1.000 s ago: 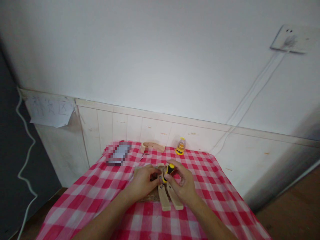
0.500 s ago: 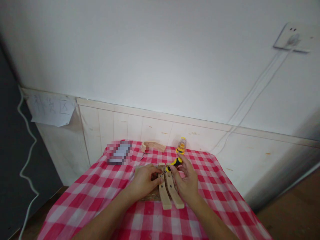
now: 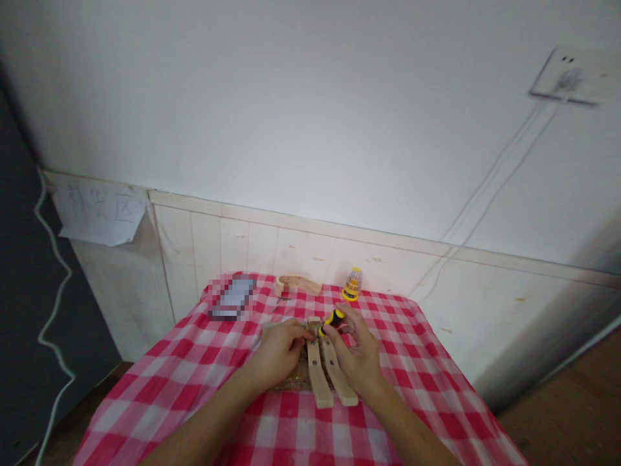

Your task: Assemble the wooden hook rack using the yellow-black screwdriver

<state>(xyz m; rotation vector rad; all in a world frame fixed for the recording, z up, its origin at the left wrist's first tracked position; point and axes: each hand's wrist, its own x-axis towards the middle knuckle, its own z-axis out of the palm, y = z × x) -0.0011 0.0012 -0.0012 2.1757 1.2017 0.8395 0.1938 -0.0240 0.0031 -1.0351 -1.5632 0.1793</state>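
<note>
Two curved pale wooden pieces (image 3: 320, 384) with dark holes or screw heads lie side by side on a brownish, plastic-wrapped slab (image 3: 297, 378). My right hand (image 3: 358, 349) is closed around a yellow and black screwdriver (image 3: 334, 318), tilted, its tip down at the upper end of the left wooden piece. Beside that tip, the fingers of my left hand (image 3: 281, 349) are pinched together against the same piece. Whatever small part may sit between those fingertips is hidden.
At the back stands a clear and yellow screwdriver-bit case (image 3: 352, 285). Another curved wooden part (image 3: 298, 283) and a small dark thin item (image 3: 281, 300) lie left of it. A blurred-out phone-like object (image 3: 233, 298) rests on the checked tablecloth (image 3: 204, 362), against the wall (image 3: 310, 162).
The screwdriver has become more upright and shifted slightly left with my right hand. My left hand stays at the left wooden piece, almost unmoved.
</note>
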